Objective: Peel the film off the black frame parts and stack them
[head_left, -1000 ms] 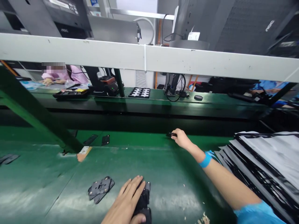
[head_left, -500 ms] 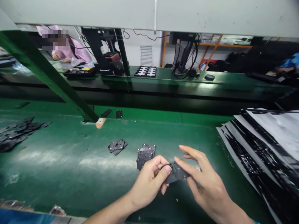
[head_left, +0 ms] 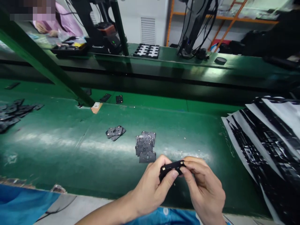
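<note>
Between my two hands I hold a thin black plastic plate [head_left: 170, 167], tilted so that its edge and two small light-coloured spots face me. My left hand [head_left: 156, 184] grips its left end, with the thumb along the near side. Fingers and thumb of my right hand [head_left: 202, 184] pinch the right end. Just beyond my left hand lies a loose overlapping stack of similar dark plates [head_left: 145, 145] on the green table. Farther left, a smaller group of dark plates [head_left: 115, 132] is crossed on top of one another.
At the far left is a heap of black parts [head_left: 15, 112]. A stack of white sheets with black parts [head_left: 260, 137] stands on the right. A slanted green post [head_left: 56, 70] rises on the left. Across the back bench [head_left: 168, 61], a person in pink [head_left: 67, 20] sits.
My right fingers have closed on the plate, and it has been tipped edge-on towards me. The view has dipped, showing more of the near table edge.
</note>
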`<state>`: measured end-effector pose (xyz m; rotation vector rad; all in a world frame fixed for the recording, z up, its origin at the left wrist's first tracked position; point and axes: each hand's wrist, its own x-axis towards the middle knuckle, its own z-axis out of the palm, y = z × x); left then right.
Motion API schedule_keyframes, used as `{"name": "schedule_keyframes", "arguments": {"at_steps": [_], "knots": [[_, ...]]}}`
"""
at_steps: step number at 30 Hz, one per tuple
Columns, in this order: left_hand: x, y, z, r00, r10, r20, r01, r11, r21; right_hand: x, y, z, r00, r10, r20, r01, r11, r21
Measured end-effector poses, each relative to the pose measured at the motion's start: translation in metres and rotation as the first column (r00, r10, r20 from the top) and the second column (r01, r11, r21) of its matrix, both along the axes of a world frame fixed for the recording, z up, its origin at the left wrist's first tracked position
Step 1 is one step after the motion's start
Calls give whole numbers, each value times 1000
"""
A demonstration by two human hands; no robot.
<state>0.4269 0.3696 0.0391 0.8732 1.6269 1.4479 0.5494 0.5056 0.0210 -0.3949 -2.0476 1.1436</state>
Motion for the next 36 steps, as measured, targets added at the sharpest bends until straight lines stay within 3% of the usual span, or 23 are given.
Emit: {"name": "schedule_keyframes", "arguments": {"at_steps": [5,21,36], "knots": [[1,2,3,999,20,40,-20,1000,-3,2,0,0,1000,-16,-2,16,989,150],[4,1,2,994,61,91,-61,998,6,-1,-7,-5,998,-43,-42,54,947,315],[3,1,-4,992,18,126,-24,998,49,-11,-9,2,998,-40,-52,55,950,309]]}}
